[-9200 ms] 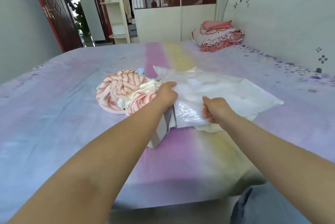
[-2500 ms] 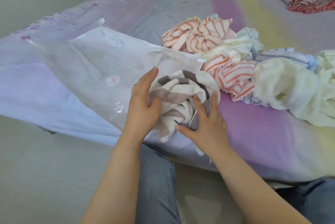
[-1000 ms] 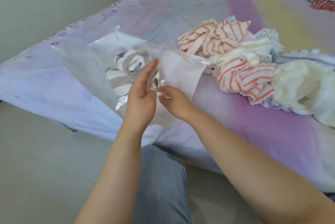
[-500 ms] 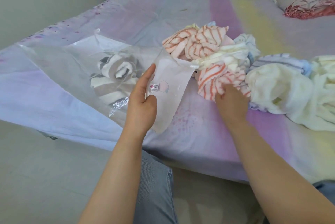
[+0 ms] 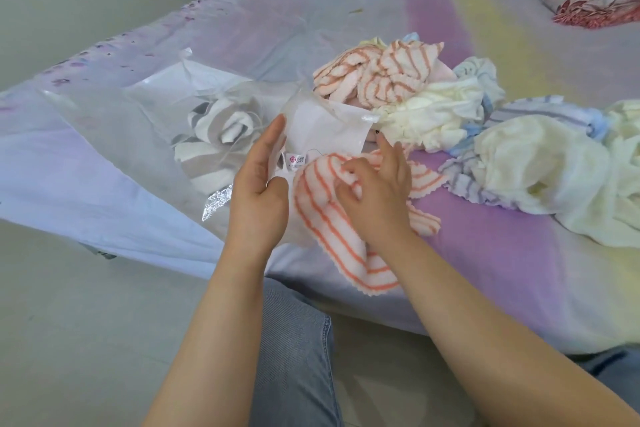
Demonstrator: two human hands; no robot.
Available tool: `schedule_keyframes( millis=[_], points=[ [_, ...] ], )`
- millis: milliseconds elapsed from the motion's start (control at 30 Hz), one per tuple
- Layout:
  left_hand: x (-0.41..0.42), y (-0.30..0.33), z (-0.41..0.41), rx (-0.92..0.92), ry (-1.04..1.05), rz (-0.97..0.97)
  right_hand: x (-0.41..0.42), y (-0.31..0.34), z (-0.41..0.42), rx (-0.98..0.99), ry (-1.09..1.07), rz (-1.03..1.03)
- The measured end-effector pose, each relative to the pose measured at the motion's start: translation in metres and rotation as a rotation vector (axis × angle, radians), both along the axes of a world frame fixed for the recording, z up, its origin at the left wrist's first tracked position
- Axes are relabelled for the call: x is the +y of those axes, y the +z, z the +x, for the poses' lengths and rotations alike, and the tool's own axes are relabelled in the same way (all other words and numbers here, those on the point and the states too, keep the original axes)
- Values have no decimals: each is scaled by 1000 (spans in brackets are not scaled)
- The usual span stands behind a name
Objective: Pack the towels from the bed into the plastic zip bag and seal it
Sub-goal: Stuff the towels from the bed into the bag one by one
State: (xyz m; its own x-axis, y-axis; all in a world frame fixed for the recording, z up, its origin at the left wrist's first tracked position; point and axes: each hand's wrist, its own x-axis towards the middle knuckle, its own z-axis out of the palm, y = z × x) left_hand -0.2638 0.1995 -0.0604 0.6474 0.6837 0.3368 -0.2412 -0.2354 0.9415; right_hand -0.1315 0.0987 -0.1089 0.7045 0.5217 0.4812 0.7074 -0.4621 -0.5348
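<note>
Bare forearms, no sleeves, and blue denim jeans [image 5: 294, 350] on the legs

Clear plastic zip bag [image 5: 138, 122] laid flat at bed edge, mouth held open toward towels. Grey-striped towel [image 5: 221, 122] seen inside bag. Orange-striped towel [image 5: 325, 208] bunched at bag mouth. Remaining pile just beside: orange-striped [image 5: 377, 80], cream [image 5: 436, 111], blue-striped [image 5: 540, 115], pale yellow [image 5: 540, 167], all crumpled.
</note>
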Motion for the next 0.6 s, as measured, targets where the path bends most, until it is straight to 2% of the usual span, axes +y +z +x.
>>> schedule_keyframes(
  millis=[100, 167, 233, 300, 400, 600],
  points=[
    [0, -3, -2, 10, -12, 4, 6, -9, 29, 254, 25, -348],
    [-1, -5, -1, 26, -22, -3, 7, -9, 41, 378, 92, -478],
    [-2, -7, -1, 32, -25, -3, 7, -5, 45, 343, 129, -529],
    [-1, -9, 1, 30, -22, -3, 4, -5, 42, 215, 122, -541],
    [1, -8, 2, 31, -15, 7, -1, -6, 24, 20, 82, -468],
    [-4, -7, 1, 16, -2, -17, 30, 25, -12, 235, 204, 155]
  ],
)
